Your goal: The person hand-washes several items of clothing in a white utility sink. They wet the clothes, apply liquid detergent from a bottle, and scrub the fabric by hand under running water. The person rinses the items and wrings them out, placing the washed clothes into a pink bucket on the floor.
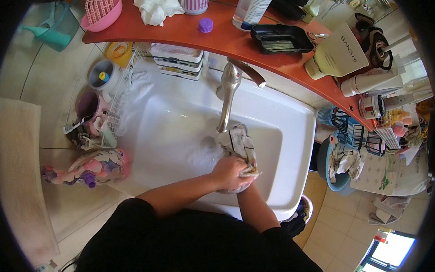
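Note:
A wet, pale cloth (241, 144) with dark lines and brownish marks hangs bunched in the white washbasin (292, 113). My left hand (229, 172) grips its near part, with fingers curled around the fabric. Against it from the right, my right hand (245, 183) also closes on the cloth and is partly hidden by the left hand and the folds. The cloth's far end lies just below the spout of the metal faucet (226, 104). Cloudy, sudsy water (202, 155) lies in the bowl left of my hands.
An orange-red shelf (221, 37) curves above the basin, holding a purple cap (205, 25), a black tray (282, 39) and a squeeze tube (337, 54). At left are a wire rack (123, 93) with mugs and a floral bottle (98, 166). A blue bucket (324, 165) with cloths stands right.

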Tool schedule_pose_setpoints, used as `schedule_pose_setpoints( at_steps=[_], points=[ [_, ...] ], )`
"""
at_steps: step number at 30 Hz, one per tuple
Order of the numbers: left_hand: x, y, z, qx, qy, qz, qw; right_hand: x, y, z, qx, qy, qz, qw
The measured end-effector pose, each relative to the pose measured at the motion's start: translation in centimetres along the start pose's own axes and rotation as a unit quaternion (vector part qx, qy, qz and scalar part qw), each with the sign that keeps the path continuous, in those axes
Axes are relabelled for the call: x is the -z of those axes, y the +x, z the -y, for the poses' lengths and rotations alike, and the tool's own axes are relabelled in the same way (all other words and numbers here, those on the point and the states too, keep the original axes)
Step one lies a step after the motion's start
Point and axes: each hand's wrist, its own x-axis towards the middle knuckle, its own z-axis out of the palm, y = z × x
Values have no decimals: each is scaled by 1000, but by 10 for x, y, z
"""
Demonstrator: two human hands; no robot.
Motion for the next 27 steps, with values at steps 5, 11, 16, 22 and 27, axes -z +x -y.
schedule_pose_setpoints(
  at_steps=[5,11,16,22,27],
  points=[
    [28,16,58,73,249,-40,965,-11,-8,-22,-47,-23,-126,991],
    [57,-24,123,268,394,-84,875,-5,-18,28,94,-515,-307,795],
    [29,-51,110,111,401,165,894,-17,-9,4,227,-867,-264,356],
    [29,-34,118,264,399,132,868,-7,13,-14,131,-926,-185,302],
    [14,-11,143,209,398,269,852,4,48,-2,97,-956,-159,227]
  ],
)
